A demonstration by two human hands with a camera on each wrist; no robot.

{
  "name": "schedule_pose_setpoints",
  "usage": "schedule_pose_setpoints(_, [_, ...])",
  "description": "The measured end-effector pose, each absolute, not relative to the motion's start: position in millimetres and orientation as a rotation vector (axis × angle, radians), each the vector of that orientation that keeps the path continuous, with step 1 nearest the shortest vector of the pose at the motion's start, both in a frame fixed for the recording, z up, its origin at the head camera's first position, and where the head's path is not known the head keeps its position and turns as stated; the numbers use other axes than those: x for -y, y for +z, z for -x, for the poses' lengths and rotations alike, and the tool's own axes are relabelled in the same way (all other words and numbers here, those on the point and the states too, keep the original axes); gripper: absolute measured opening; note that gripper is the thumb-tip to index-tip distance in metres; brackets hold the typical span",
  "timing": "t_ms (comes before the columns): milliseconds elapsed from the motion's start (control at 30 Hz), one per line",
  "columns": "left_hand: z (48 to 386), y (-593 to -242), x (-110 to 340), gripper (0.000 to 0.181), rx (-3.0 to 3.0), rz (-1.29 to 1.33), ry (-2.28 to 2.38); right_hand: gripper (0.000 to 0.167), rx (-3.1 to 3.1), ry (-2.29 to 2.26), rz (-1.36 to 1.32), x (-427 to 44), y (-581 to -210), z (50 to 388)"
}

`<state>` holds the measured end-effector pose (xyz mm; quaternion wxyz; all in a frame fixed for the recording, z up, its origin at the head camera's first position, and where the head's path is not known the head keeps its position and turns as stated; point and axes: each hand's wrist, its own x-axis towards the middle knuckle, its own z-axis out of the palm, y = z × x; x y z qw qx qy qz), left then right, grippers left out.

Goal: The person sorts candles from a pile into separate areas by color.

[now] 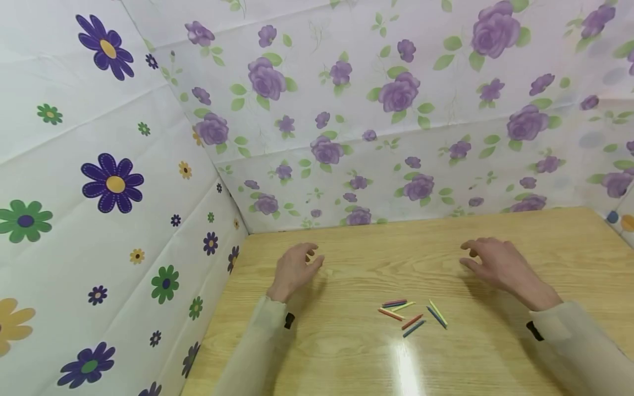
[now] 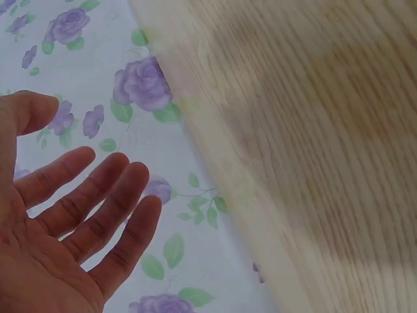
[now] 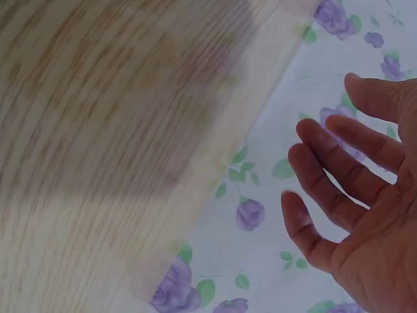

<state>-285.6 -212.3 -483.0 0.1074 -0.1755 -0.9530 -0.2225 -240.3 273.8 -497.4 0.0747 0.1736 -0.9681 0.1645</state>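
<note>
Several small coloured sticks, like crayons or short pencils, lie loosely grouped on the table between the hands in the head view; among them are a red one [image 1: 412,322], a blue one [image 1: 414,329] and a yellow-green one [image 1: 438,312]. To their upper left, the left hand [image 1: 295,269] hovers with relaxed, slightly bent fingers and holds nothing. The right hand [image 1: 505,269], at their upper right, is also empty above the wood. Both wrist views show an empty palm with spread, gently curved fingers: the left hand [image 2: 78,222] and the right hand [image 3: 358,195].
The wooden table [image 1: 346,352] reaches back to a hanging cloth [image 1: 297,121] with purple roses. A second cloth [image 1: 64,247] with daisies runs along the left side. A bright light reflection falls on the table below the sticks.
</note>
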Motion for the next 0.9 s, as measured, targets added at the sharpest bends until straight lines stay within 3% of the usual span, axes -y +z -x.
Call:
schedule_pose_setpoints(367, [283, -483, 203, 0.020, 2.787, 0.662, -0.839, 0.019, 2.843, 0.697, -0.733, -265, -506, 242])
schedule_pose_setpoints(900, [277, -493, 182, 0.016, 2.829, 0.779, -0.889, 0.019, 2.821, 0.789, -0.912, -259, -514, 234])
